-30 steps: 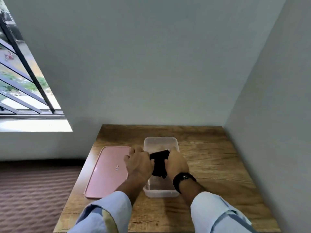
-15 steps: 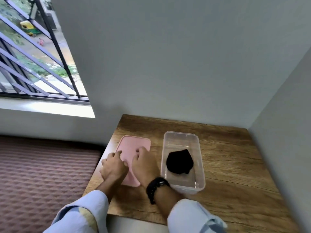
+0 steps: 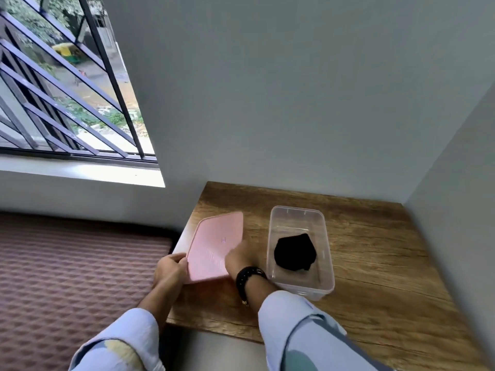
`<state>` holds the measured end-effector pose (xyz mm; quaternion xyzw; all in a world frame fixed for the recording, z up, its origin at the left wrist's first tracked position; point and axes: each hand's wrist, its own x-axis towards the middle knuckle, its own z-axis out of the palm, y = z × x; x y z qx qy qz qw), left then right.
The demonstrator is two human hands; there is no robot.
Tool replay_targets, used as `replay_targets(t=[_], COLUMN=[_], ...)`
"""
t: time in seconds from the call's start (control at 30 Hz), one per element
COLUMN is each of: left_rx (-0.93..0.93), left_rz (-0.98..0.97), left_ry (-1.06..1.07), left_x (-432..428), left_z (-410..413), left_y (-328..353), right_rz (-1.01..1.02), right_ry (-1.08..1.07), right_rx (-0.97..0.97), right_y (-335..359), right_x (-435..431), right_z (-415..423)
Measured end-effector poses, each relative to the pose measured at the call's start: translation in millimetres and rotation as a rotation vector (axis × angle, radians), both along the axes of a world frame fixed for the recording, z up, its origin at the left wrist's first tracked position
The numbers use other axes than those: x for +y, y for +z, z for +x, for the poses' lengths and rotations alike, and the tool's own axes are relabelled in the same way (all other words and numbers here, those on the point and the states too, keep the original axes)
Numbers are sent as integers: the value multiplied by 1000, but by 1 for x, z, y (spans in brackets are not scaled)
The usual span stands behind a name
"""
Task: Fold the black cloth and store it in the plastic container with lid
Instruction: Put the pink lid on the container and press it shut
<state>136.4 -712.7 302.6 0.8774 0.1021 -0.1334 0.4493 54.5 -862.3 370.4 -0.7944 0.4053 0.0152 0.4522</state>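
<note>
— Gripping the pink lid [image 3: 214,247] with both hands?
— Yes: left hand [image 3: 171,271] and right hand [image 3: 238,259] clasp opposite edges, tilting it toward the container [image 3: 325,263], where the black cloth [image 3: 294,253] lies folded.

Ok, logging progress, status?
Both hands hold the pink lid, tilted up. Cloth inside the box. Box open, nothing blocking.

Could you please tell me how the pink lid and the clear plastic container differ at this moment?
The pink lid is opaque and flat; the clear container is see-through and deep. The lid is tilted up off the wooden table, gripped by the left hand and right hand, while the container sits flat, untouched. The container holds the black cloth; the lid carries nothing. Both are rounded rectangles.
</note>
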Motion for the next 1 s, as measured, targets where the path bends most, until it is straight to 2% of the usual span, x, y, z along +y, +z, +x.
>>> replay_targets(t=[0.1, 0.2, 0.23, 0.33, 0.47, 0.6, 0.8, 1.0], left_rx=[-56, -102, -96, -98, -122, -139, -182, -62], left_rz=[-293, -396, -411, -356, -210, -106, 56, 6], left_ry=[-15, -95, -143, -321, -457, -461, -568, -677], left_x=[-19, -54, -67, -102, -131, -144, -153, -161], left_z=[-18, -40, -48, -74, -102, -112, -104, -95], left_y=[23, 52, 58, 67, 63, 59, 60, 56], right_rz=[-352, -639, -665, -612, -576, -404, -316, -288], right_ry=[53, 20, -27, -217, -279, -282, -221, -198], right_rx=[-144, -183, -190, -193, -18, 31, 0, -45], right_y=[33, 54, 56, 43, 10, -9, -16, -27], right_x=[-11, -46, -62, -103, -134, -142, -151, -153], right_z=[-10, -43, -56, -97, -131, -138, -131, -124])
